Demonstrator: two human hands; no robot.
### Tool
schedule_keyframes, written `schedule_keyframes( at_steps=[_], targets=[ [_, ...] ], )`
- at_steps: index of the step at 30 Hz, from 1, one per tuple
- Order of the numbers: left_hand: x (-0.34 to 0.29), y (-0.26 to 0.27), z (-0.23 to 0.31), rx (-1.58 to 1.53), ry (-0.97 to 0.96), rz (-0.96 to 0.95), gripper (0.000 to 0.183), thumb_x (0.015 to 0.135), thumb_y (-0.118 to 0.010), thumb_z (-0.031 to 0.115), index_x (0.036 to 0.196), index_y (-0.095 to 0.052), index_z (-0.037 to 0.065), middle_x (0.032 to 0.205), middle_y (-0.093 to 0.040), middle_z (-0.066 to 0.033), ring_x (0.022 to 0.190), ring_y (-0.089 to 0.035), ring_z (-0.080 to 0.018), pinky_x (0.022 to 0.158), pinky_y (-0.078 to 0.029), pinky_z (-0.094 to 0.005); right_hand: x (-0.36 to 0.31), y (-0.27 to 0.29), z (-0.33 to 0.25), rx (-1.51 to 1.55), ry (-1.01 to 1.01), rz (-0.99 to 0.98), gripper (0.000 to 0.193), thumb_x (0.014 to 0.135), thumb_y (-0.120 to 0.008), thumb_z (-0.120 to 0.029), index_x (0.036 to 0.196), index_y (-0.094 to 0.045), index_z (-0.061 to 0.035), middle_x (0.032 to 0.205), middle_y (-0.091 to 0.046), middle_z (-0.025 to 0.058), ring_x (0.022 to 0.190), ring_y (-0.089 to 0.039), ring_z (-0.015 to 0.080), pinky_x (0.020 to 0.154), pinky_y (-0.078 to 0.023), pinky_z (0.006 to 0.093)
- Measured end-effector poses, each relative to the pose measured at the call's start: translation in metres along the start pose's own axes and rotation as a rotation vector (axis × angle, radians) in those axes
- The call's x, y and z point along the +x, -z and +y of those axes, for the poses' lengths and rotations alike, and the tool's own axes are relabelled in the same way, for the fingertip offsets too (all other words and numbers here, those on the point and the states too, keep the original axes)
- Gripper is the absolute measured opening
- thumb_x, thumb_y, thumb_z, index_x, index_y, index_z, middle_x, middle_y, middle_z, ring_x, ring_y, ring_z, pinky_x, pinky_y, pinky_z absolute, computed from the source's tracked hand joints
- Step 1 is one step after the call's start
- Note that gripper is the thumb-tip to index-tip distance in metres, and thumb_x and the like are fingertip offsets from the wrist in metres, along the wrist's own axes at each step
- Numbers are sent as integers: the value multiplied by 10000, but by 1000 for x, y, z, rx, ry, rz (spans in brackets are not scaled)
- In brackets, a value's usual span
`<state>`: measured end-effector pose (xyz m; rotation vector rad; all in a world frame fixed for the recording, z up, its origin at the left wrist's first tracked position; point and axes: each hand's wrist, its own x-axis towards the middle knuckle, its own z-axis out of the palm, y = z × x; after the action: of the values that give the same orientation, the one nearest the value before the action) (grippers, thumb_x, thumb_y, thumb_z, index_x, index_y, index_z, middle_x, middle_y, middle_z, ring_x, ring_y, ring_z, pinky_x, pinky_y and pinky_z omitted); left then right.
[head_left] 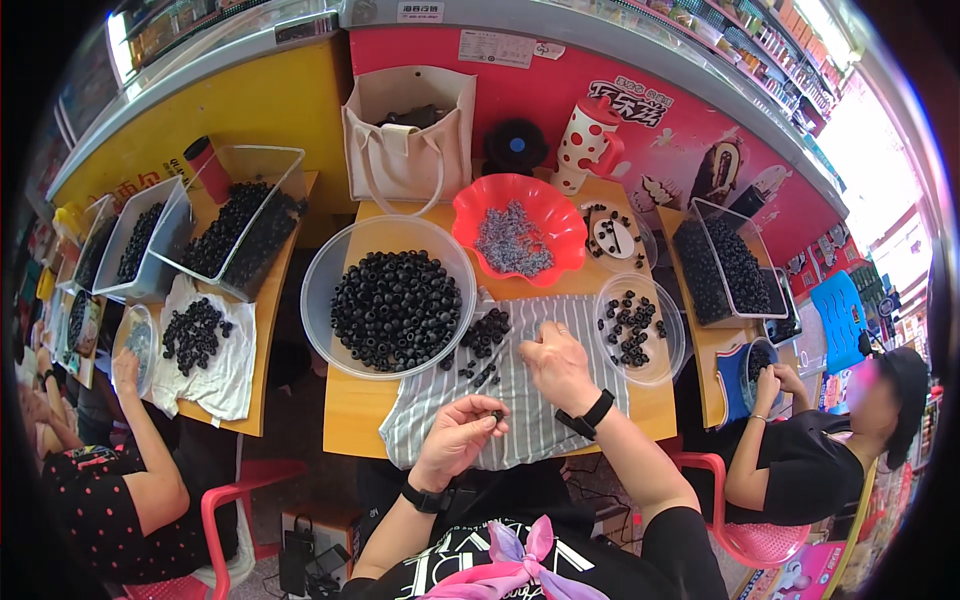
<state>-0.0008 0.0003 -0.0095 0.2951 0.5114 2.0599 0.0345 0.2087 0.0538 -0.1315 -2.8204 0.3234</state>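
My left hand [455,440] pinches a small black round part [497,415] between thumb and forefinger, low over a grey-and-white striped cloth [430,420]. Above the cloth to its right, my right hand [556,366] is closed with the fingers curled in; whatever it holds is hidden. A loose heap of the same black parts [485,335] lies on the cloth left of my right hand. More fill a large clear bowl [312,300] at the left. Behind the cloth, a red scalloped bowl [468,208] holds many small silvery pieces [514,240].
Right of the cloth sits a clear round tub [668,362] with some black parts, and behind it another lidded one [640,255]. A canvas bag [410,150] and a polka-dot tumbler [583,145] stand at the back. Co-workers sit at tables on both sides, near bins [245,165] of black parts.
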Motion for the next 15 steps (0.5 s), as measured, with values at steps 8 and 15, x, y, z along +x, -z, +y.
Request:
schedule_keyframes(
  at_steps=[8, 15],
  targets=[
    [-1, 1, -1, 25, -21, -2, 195, 892, -604, -26, 1087, -621, -25, 1074, -630, -136, 870, -631, -198, 770, -504, -275, 6, -1, -5, -24, -36, -71, 116, 735, -581, -53, 810, -667, -71, 867, -550, 171, 894, -575, 352, 712, -502, 422],
    [-4, -3, 1, 16, 34, 32, 203, 880, -633, -6, 1082, -622, -17, 1070, -623, -108, 866, -623, -188, 756, -497, -267, -6, 4, -6, 272, -1, 45, 50, 782, -612, -47, 818, -644, -41, 828, -573, 144, 795, -590, 302, 658, -476, 382]
  ],
)
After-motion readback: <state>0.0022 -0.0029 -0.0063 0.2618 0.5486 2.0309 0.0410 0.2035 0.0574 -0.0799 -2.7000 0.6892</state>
